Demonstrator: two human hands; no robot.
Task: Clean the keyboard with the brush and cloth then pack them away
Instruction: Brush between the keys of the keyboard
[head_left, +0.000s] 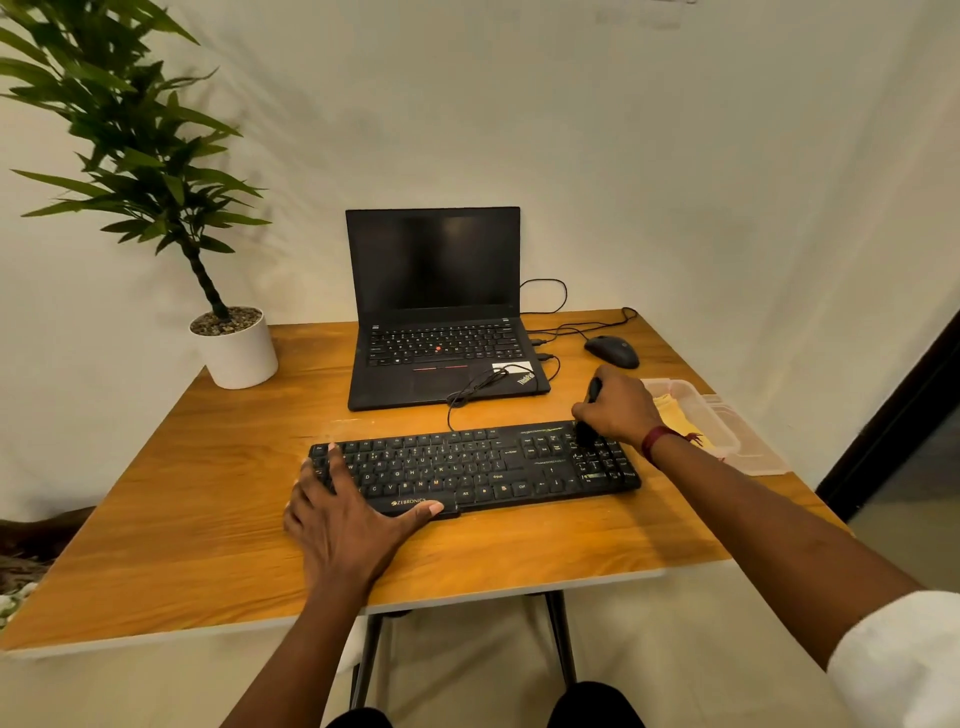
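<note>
Black keyboard (478, 467) lies flat at centre frame on a wood-grain table (208, 519), long side across the picture.

Left hand (343, 514): lower centre-left. Fingers straight and spread over the keyboard's left end, thumb along its front edge by the brand label. It grips nothing and presses flat.

Right hand (618, 410): centre-right. Fingers are curled tight round a black brush (586, 434). The handle top shows above the knuckles, and the dark bristle end touches the keyboard's upper right corner, at the number pad. A dark red band sits on the wrist.

Yellow cloth (675, 410): right of centre, inside a clear plastic container (722, 431), partly hidden behind the right wrist. The container stands near the table's right edge, just beside the keyboard's right end. What looks like its lid (763, 457) lies against its right side.

Laptop (441, 322): open, screen dark, above the keyboard in frame. A looped cable lies over its lower right corner. Black mouse (612, 351) to the laptop's right, above the right hand and apart from it.

Upper left: leafy plant (130, 156) in a white pot (239, 353) at the table's far left corner.
</note>
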